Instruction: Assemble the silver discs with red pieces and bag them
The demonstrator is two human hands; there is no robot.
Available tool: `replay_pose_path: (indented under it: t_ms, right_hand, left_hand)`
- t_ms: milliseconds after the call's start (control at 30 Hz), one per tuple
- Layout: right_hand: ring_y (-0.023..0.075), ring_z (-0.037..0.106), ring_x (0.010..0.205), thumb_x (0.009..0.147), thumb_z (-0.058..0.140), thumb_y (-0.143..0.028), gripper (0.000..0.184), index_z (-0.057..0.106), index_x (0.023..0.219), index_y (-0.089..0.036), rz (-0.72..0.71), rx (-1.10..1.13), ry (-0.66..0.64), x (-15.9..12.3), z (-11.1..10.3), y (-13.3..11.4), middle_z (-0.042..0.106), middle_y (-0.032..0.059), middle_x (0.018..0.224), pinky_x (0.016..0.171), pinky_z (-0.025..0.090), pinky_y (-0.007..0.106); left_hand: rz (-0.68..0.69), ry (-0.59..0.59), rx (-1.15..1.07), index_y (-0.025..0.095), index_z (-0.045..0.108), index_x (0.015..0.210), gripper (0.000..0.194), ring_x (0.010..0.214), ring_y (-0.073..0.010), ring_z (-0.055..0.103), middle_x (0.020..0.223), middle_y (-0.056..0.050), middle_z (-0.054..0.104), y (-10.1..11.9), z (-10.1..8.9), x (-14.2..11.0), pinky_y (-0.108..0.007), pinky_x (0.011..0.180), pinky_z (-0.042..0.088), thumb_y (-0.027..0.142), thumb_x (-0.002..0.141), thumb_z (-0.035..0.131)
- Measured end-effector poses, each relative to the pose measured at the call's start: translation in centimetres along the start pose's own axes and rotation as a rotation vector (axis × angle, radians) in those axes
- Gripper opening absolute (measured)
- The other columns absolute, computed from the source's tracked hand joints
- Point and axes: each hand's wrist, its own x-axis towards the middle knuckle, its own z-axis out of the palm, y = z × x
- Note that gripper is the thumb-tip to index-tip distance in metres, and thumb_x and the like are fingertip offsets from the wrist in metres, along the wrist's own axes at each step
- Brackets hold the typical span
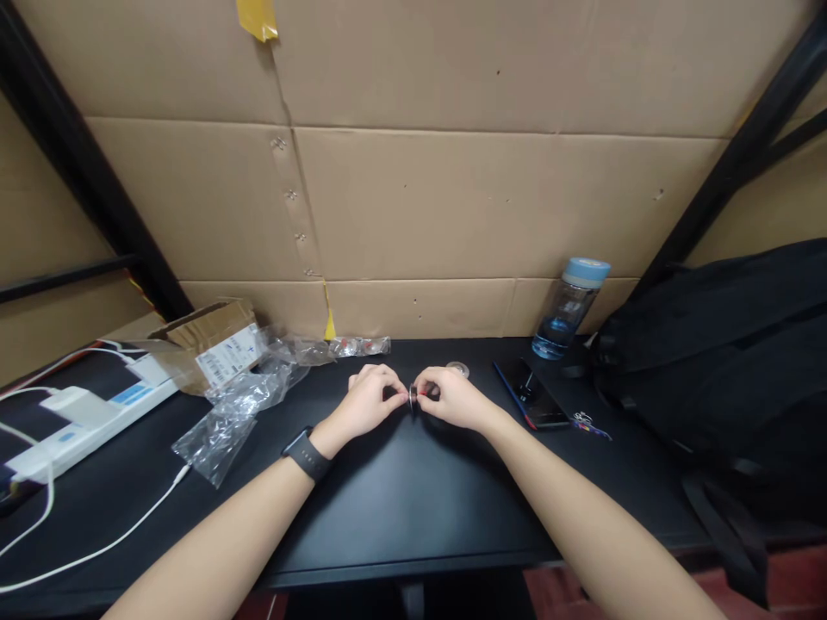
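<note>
My left hand [373, 399], with a dark watch on its wrist, is closed, thumb and fingers pinched together. Facing it, my right hand [450, 398] is closed in a like pinch. Between the fingertips of both hands is a small thin disc-like thing [413, 398], held on edge just above the black table. It looks dark with a pale rim, and a bit of red shows at the right fingertips. Its kind is too small to make out. Just behind my right hand lies a small clear round thing [459, 368], partly hidden by the hand.
On the left are a power strip [96, 439] with white cables, an opened cardboard box [220, 349] and crumpled clear plastic [236, 413]. To the right lie a phone [539, 396], a pen [510, 389] and a keyring [589, 424]. A water bottle [565, 314] and a black backpack [724, 370] stand beyond.
</note>
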Motion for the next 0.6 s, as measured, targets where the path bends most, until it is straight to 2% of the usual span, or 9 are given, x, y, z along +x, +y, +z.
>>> replay_pose_path:
  t_ms: [67, 233, 500, 600]
  right_hand:
    - [0.0145, 0.068, 0.074, 0.080, 0.063, -0.010, 0.013, 0.064, 0.089, -0.019, 0.029, 0.062, -0.001, -0.07, 0.14, 0.09, 0.070, 0.0010, 0.083, 0.069, 0.050, 0.023]
    - [0.0122, 0.069, 0.076, 0.081, 0.061, -0.007, 0.034, 0.063, 0.112, -0.021, -0.003, 0.144, -0.006, 0.00, 0.27, 0.05, 0.070, 0.0046, 0.106, 0.068, 0.053, 0.022]
    - [0.0147, 0.069, 0.077, 0.077, 0.065, -0.005, 0.030, 0.074, 0.101, -0.020, -0.068, 0.009, 0.034, 0.25, -0.12, 0.34, 0.074, 0.0043, 0.095, 0.074, 0.053, 0.025]
    - [0.0144, 0.070, 0.077, 0.078, 0.064, -0.006, 0.033, 0.072, 0.106, -0.021, -0.054, 0.033, 0.022, 0.19, -0.14, 0.35, 0.075, 0.0039, 0.098, 0.074, 0.054, 0.025]
  left_hand:
    - [0.003, -0.004, 0.004, 0.028, 0.076, 0.086, 0.013, 0.107, -0.0261, 0.056, 0.104, -0.002, 0.070, 0.06, -0.02, -0.02, -0.042, 0.092, 0.040, 0.036, 0.090, 0.067]
    - [-0.003, 0.002, 0.020, 0.029, 0.076, 0.087, 0.011, 0.108, -0.0261, 0.055, 0.105, -0.002, 0.069, 0.18, 0.01, -0.03, -0.043, 0.092, 0.039, 0.036, 0.090, 0.068]
    - [-0.015, 0.004, 0.034, 0.028, 0.076, 0.087, 0.012, 0.108, -0.0267, 0.055, 0.105, -0.003, 0.069, 0.36, 0.17, -0.02, -0.044, 0.092, 0.039, 0.036, 0.090, 0.067]
    - [-0.013, 0.005, 0.031, 0.029, 0.076, 0.087, 0.012, 0.107, -0.0267, 0.055, 0.104, -0.003, 0.069, 0.50, 0.14, -0.06, -0.043, 0.091, 0.039, 0.035, 0.091, 0.066]
